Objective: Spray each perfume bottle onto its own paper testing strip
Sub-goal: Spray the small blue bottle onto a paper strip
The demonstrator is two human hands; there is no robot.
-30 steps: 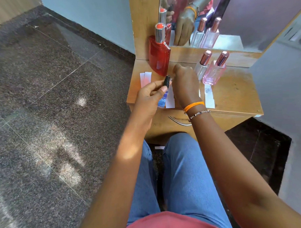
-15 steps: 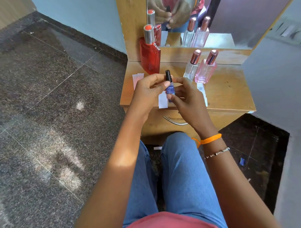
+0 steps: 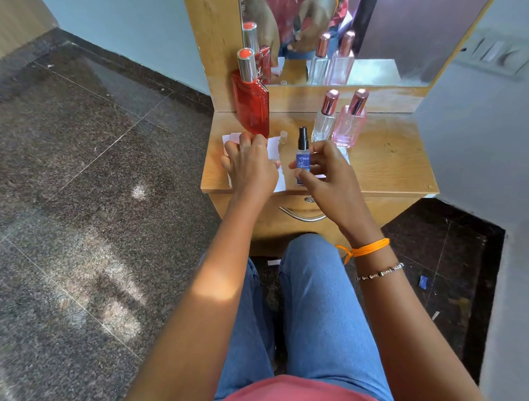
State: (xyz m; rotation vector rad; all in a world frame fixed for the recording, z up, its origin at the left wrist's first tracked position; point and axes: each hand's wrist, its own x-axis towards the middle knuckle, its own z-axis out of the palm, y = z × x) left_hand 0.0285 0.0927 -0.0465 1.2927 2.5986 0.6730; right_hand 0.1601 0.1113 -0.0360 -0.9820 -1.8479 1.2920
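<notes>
My right hand [image 3: 325, 171] holds a small blue perfume bottle [image 3: 303, 160] upright over the wooden dresser top [image 3: 388, 163]; its black spray nozzle is bare. A small clear cap [image 3: 283, 137] stands on the wood just left of it. My left hand [image 3: 250, 164] lies palm down on white paper strips [image 3: 275, 149] near the front left edge; whether it grips one cannot be told. A tall red bottle [image 3: 251, 101] stands behind that hand. A clear bottle [image 3: 323, 120] and a pink bottle [image 3: 349, 122], both with rose-gold caps, stand at the back right.
A mirror [image 3: 371, 31] rises behind the bottles and reflects them and my hands. A drawer with a metal handle [image 3: 299, 215] sits below the top. My knees in blue jeans are under the front edge. Grey walls close in on the right.
My left hand let go of the blue bottle and moved left onto the paper strips. The right hand now holds the bottle alone. The clear cap now stands on the dresser.
</notes>
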